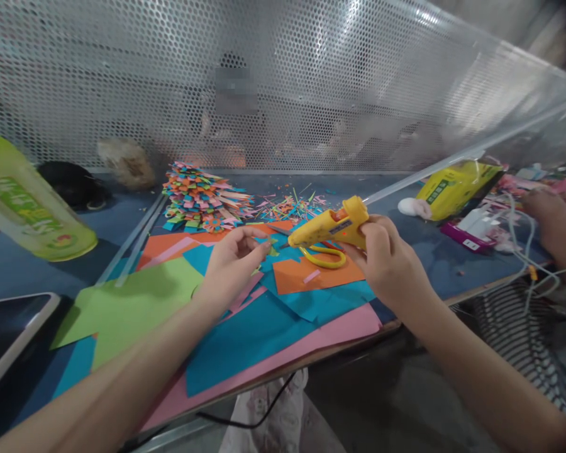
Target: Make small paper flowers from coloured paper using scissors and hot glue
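My right hand (pixel 389 261) grips a yellow hot glue gun (pixel 327 228), its nozzle pointing left. A long clear glue stick (pixel 419 168) runs up and right from the gun's rear. Close to the nozzle, my left hand (pixel 236 261) is closed in a pinch on what looks like a small green paper piece (pixel 274 244), partly hidden by the fingertips. Yellow-handled scissors (pixel 325 258) lie beneath the gun on orange paper (pixel 287 278). Behind my left hand stands a cone-like bundle of folded colored paper strips (pixel 200 201).
Blue paper (pixel 245 343), green paper (pixel 141 296) and pink paper (pixel 353 322) cover the table's front. Left are a green bottle (pixel 33 201), a dark tablet (pixel 14 333) and clear glue sticks (pixel 134 242). Paper scraps (pixel 297 207) lie behind. A yellow packet (pixel 457 189) and another person's hand (pixel 544 211) are right.
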Demonstrator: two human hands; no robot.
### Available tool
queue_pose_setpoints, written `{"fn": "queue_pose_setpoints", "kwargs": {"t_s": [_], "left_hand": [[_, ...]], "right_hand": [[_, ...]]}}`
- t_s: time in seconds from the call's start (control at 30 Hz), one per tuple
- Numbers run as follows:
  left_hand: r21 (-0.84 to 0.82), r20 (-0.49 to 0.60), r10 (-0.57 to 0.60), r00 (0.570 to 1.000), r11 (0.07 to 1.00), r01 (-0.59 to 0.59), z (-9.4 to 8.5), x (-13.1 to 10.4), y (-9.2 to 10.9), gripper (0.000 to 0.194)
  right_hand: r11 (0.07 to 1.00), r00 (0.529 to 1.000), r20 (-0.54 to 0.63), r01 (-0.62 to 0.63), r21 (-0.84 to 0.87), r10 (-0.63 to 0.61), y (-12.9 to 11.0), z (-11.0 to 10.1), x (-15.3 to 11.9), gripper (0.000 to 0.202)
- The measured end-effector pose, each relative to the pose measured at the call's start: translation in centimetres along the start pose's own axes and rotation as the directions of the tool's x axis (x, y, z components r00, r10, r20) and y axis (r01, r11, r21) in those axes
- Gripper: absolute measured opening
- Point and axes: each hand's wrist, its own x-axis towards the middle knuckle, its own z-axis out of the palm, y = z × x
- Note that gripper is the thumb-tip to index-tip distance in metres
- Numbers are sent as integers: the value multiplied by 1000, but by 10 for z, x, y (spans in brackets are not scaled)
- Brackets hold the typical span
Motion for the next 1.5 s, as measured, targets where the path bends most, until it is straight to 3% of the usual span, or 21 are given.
{"fn": "queue_pose_setpoints", "kwargs": {"t_s": [0.27,0.43,0.53,0.63,0.73,0.8,0.87,0.93,1.0,1.1,1.17,1.27,1.33,1.4,1.5], "left_hand": [[20,7,4,1000,1000,-5,-1,0,2,14],[-5,1,-5,1000,1000,5,-2,1,1,15],[-14,-3,-8,1000,1000,8,-2,0,1,15],[-23,-15,-27,1000,999,27,-2,0,0,15],[-52,-20,-39,999,998,38,-2,1,-2,16],[-88,-17,-44,999,995,43,-2,2,-3,17],[-135,-10,-48,999,990,46,-2,2,-4,17],[-187,-6,-52,999,981,50,-2,3,-4,16],[-221,1,-54,999,974,52,-1,3,-4,16],[-226,-23,-41,999,973,35,-1,2,-3,15],[-211,-63,-26,998,977,12,-2,3,-2,16],[-197,-123,2,992,980,-26,-5,4,0,16],[-185,-168,3,986,982,-34,-6,6,0,16],[-167,-200,-10,980,986,-24,-7,7,0,16],[-123,-199,-17,980,992,-7,-6,7,-1,15]], "right_hand": [[1000,1000,-10,2,-17,-2,2,5,-2,15],[988,987,44,-157,-14,157,28,27,-7,23],[908,896,144,-418,-39,419,54,52,-13,28],[767,701,320,-616,-177,637,74,76,-20,27],[737,663,328,-639,-220,673,80,89,-26,30],[731,664,308,-637,-246,682,75,89,-25,31],[762,700,302,-603,-237,648,67,83,-18,25],[875,805,364,-481,-64,469,54,74,-5,15],[890,876,443,-346,297,192,39,65,11,12],[633,843,480,-238,737,-241,16,59,34,14],[426,807,470,-306,851,-359,5,60,45,15],[141,795,445,-427,893,-413,-4,70,55,18],[-19,824,423,-464,886,-378,-6,77,56,19],[-114,847,426,-480,870,-319,-8,82,53,21],[-146,840,468,-517,843,-274,-8,84,46,20]]}}
